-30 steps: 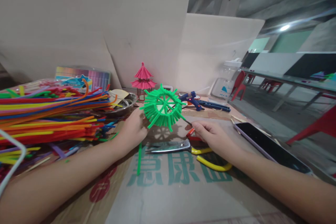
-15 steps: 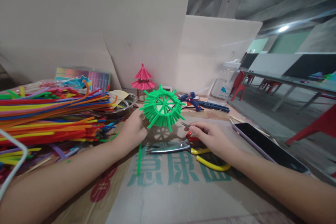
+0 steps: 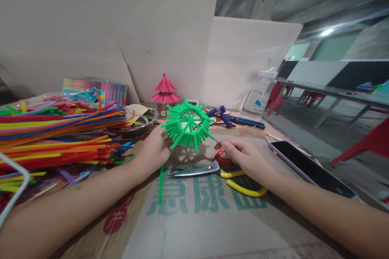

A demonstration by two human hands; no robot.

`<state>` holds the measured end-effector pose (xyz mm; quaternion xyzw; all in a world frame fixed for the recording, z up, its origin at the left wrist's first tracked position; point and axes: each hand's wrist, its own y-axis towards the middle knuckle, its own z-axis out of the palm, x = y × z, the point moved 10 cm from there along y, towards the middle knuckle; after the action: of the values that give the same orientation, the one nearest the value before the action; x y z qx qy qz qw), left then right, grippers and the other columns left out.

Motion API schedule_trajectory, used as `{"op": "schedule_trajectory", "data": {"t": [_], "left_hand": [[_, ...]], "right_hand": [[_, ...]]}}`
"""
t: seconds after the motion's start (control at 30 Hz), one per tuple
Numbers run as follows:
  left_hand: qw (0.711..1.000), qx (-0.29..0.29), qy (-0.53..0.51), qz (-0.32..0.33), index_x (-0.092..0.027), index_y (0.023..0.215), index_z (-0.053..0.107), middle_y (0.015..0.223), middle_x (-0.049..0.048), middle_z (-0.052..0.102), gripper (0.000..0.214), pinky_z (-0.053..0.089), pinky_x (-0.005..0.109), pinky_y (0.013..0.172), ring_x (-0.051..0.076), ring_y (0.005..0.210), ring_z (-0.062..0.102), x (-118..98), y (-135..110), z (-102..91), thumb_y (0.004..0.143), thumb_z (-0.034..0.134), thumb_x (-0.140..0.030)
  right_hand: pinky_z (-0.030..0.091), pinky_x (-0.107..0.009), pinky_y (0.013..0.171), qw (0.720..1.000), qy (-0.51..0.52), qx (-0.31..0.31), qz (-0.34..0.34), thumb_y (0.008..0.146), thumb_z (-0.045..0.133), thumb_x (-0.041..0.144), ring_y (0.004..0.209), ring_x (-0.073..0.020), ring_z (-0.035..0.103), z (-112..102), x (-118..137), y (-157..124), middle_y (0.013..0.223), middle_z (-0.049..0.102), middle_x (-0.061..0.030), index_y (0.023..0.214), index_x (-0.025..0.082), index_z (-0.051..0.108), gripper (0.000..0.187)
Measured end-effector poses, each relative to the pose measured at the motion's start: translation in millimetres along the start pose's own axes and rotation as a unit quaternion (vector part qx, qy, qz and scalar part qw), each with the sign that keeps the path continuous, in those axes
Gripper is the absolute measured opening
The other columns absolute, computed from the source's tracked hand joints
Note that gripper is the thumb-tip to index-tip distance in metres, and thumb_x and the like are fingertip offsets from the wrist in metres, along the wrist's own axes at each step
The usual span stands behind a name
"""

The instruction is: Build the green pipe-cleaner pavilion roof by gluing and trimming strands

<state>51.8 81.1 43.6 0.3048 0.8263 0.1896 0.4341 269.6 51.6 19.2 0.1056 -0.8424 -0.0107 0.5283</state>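
Note:
My left hand (image 3: 154, 150) grips the lower left edge of a round green pipe-cleaner frame (image 3: 187, 124) and holds it upright above the cardboard. My right hand (image 3: 243, 158) is closed in a pinch on a thin metal tool (image 3: 214, 139), probably tweezers, whose tip points at the frame's right side. Yellow-handled scissors (image 3: 212, 171) lie on the cardboard just below both hands. A loose green pipe cleaner (image 3: 160, 184) lies under my left wrist.
A big heap of coloured pipe cleaners (image 3: 60, 133) fills the left. Behind stand a pink pagoda model (image 3: 165, 92), a marker box (image 3: 95, 89), a metal dish (image 3: 142, 123), a blue glue gun (image 3: 221, 114) and a plastic jar (image 3: 261, 93). A phone (image 3: 310, 168) lies at right.
My right hand drew the thin tool back from the green frame half a second ago, and has now brought its tip up to the frame again. The left hand stays put.

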Motion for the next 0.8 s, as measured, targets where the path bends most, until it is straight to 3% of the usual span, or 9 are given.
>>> {"op": "schedule_trajectory", "data": {"t": [0.43,0.8], "left_hand": [[1.000,-0.002,0.018,0.005,-0.018,0.122,0.061,0.118,0.0112,0.066,0.048,0.043,0.052,0.111,0.031,0.130,0.051,0.1,0.9,-0.9,0.075,0.056,-0.005],[1.000,-0.003,0.020,0.000,-0.017,0.123,0.060,0.124,0.0115,0.064,0.053,0.040,0.052,0.114,0.031,0.130,0.051,3.9,1.5,-0.4,0.072,0.055,-0.002]], "right_hand": [[0.051,-0.032,0.069,0.997,-0.070,-0.020,-0.026,0.089,0.047,0.049,0.076,-0.0233,0.069,-4.7,9.4,0.7,0.081,0.075,-0.0053,0.086,0.019,0.076,0.041],[0.053,-0.034,0.071,1.000,-0.017,0.008,-0.001,0.089,0.050,0.052,0.078,-0.0228,0.069,1.6,1.7,0.7,0.089,0.076,-0.0071,0.092,0.018,0.074,0.042]]}}
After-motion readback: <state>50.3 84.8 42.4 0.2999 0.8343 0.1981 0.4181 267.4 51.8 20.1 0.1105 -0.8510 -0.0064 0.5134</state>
